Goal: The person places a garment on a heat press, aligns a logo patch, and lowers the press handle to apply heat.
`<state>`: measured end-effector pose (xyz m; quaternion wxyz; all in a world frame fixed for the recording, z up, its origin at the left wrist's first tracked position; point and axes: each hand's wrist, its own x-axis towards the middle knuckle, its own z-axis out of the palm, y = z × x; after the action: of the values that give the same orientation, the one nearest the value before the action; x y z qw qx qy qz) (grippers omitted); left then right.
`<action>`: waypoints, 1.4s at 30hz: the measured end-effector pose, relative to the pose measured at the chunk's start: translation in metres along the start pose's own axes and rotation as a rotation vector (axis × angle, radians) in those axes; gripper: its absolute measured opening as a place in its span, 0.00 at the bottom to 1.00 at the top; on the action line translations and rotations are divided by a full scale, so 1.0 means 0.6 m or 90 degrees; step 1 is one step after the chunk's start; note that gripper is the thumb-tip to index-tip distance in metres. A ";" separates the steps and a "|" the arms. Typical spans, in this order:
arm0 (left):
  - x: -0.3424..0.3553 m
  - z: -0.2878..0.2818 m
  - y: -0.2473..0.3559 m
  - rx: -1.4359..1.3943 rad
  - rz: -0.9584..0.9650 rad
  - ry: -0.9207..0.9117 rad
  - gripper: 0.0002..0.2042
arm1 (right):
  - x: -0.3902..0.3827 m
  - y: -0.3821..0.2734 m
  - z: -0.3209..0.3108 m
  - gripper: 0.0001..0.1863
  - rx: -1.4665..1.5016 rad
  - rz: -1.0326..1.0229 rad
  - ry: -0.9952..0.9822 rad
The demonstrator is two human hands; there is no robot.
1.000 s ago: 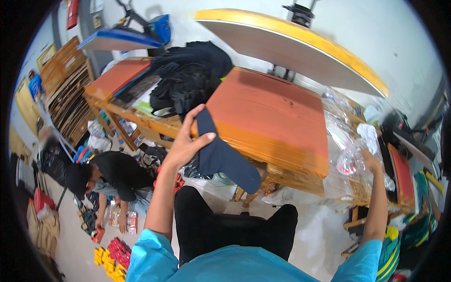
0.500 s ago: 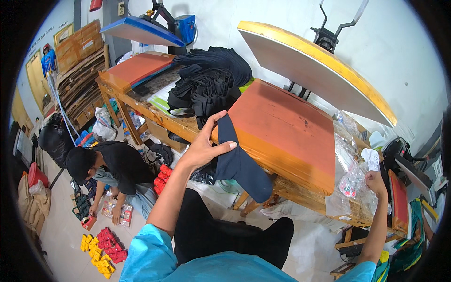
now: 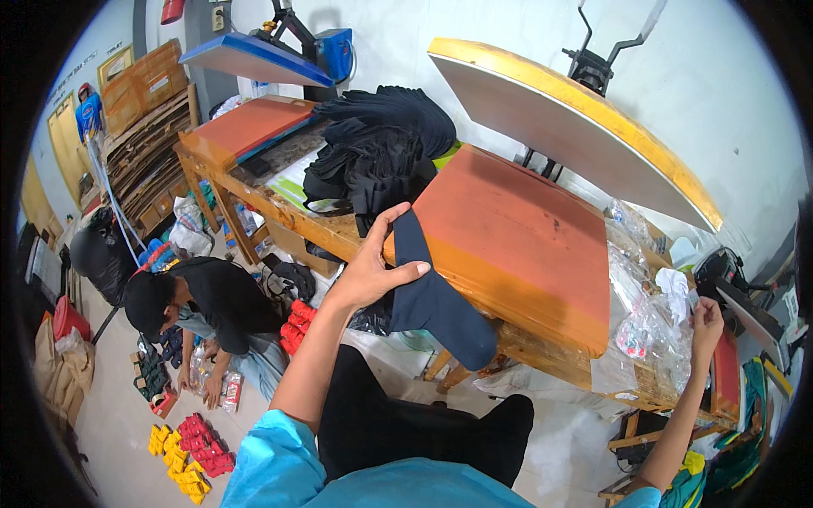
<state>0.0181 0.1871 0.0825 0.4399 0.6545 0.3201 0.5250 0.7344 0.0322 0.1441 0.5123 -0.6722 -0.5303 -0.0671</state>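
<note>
My left hand (image 3: 377,262) grips a long dark navy fabric piece (image 3: 440,313) with thumb and fingers, at the front-left corner of an orange press pad (image 3: 517,237) on the wooden table. The cloth hangs down past the pad's front edge. Off to the right, my right hand (image 3: 705,322) is raised beside crumpled clear plastic (image 3: 644,339) and white cloth scraps (image 3: 673,288), its fingertips pinched; whatever is in them is too small to make out. A heap of black fabric (image 3: 373,144) lies behind my left hand.
A raised yellow-edged press plate (image 3: 576,118) overhangs the pad; a blue-edged one (image 3: 246,59) is behind left. At lower left a co-worker (image 3: 212,305) in black bends over floor bundles, near red and yellow piles (image 3: 199,449). A black bag (image 3: 97,262) and stacked cardboard (image 3: 148,161) stand farther left.
My right hand has moved right from the plastic, to a raised position beside it. My left hand still grips the navy piece, which has shifted slightly down and right in view.
</note>
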 end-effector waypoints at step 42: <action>0.003 -0.020 -0.033 0.039 0.030 -0.005 0.54 | -0.076 -0.693 0.596 0.33 0.241 -0.477 -0.863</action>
<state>0.0079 0.1995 0.0658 0.4086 0.6772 0.3187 0.5223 0.2276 0.2383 0.2052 0.1268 -0.2449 -0.9196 0.2799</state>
